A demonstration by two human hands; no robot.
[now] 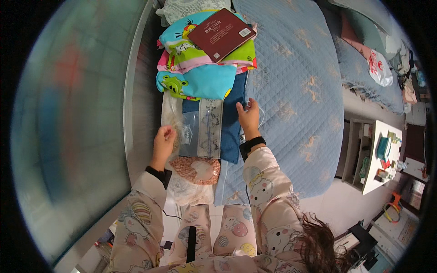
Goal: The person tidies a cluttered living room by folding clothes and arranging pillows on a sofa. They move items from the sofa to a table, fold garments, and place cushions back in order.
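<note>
Between my two hands a clear plastic zip bag (189,134) lies over a dark blue folded cloth (230,129) that has a pale patterned band (210,129). My left hand (164,145) hovers at the bag's left side, fingers curled, with nothing plainly in it. On the right, my right hand (249,116) is raised by the blue cloth's edge, fingers apart and holding nothing. Beyond them a bright cartoon-print cloth (201,80) is heaped, and a dark red book (222,34) rests on it. Nearer me is a round, ruffled brown-pink fabric item (196,170).
A blue quilted bedspread (297,102) covers the bed to the right. A glass panel with a metal frame (129,85) stands along the left. White lace cloth (194,8) lies at the far end. A white table (382,153) with small items is farther right.
</note>
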